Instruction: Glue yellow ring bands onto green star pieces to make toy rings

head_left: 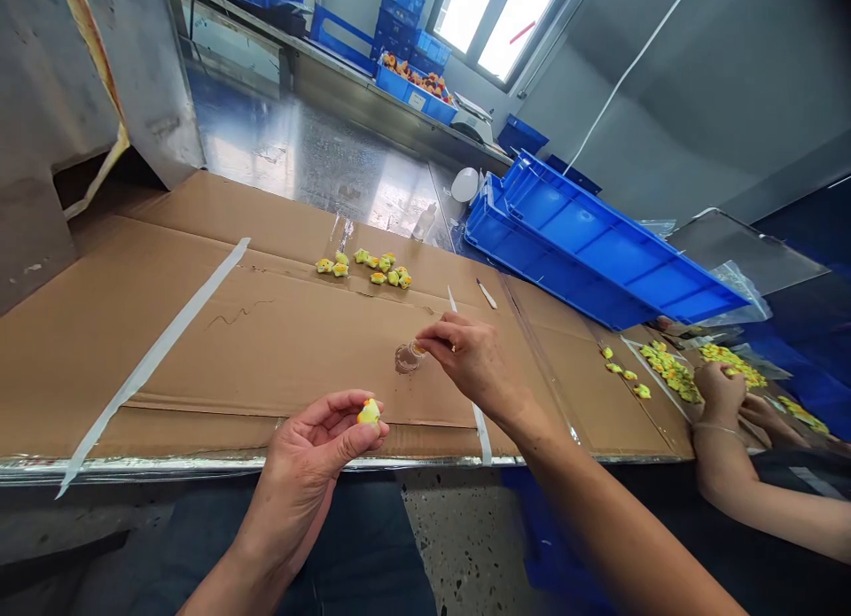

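Note:
My left hand [325, 443] pinches a small yellow figure [369, 412] with orange spots between thumb and fingers, just above the near edge of the cardboard. My right hand [469, 354] is closed in a pinch beside a round, wet-looking brown patch [405, 359] on the cardboard [299, 350]. A tiny pale or orange bit shows at its fingertips, too small to name. Farther back lies a loose group of similar yellow figures [382, 266]. To the right of them rests a slim white tool with a dark tip [487, 294].
White tape strips [160, 350] cross the cardboard. Large blue crates [598, 244] stand at the back right. At far right a co-worker's hands [722, 394] are among many yellow figures [668, 372]. A small clear bottle [424, 222] stands behind the cardboard; a filled blue bin [416, 93] sits behind.

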{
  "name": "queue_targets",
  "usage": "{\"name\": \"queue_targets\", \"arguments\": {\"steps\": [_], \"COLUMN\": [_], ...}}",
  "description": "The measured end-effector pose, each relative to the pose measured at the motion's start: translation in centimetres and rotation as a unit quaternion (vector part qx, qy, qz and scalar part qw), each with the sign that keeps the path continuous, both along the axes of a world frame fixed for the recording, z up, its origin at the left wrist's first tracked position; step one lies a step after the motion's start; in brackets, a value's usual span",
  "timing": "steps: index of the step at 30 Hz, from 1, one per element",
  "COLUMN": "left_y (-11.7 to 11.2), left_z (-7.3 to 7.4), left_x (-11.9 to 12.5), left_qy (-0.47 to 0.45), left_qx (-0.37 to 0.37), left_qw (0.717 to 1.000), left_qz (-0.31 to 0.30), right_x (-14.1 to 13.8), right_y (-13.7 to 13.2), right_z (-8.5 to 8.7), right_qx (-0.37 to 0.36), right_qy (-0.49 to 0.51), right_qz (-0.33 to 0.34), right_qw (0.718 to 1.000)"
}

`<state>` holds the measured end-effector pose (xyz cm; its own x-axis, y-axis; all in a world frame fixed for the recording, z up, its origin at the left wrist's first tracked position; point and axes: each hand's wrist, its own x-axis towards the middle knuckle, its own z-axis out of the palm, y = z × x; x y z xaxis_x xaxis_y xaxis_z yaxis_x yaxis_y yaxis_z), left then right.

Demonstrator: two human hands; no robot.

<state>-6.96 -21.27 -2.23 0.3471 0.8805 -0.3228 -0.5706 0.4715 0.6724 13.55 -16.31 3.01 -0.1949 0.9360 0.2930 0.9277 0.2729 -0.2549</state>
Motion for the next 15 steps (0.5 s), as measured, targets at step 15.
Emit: {"name": "queue_targets", "arguments": {"steps": [15], "left_y": [0.0], "left_z": [0.3], "left_x": [0.0], "left_qy": [0.014], "left_qx": [0.016], "left_qw": [1.000], "left_qz": [-0.003], "right_x": [-0.2], "right_y": [-0.2], "right_z": [1.3], "right_qx": [-0.043], "right_qy": [0.125], "right_qz": [-0.023], "right_qw": [0.991]}}
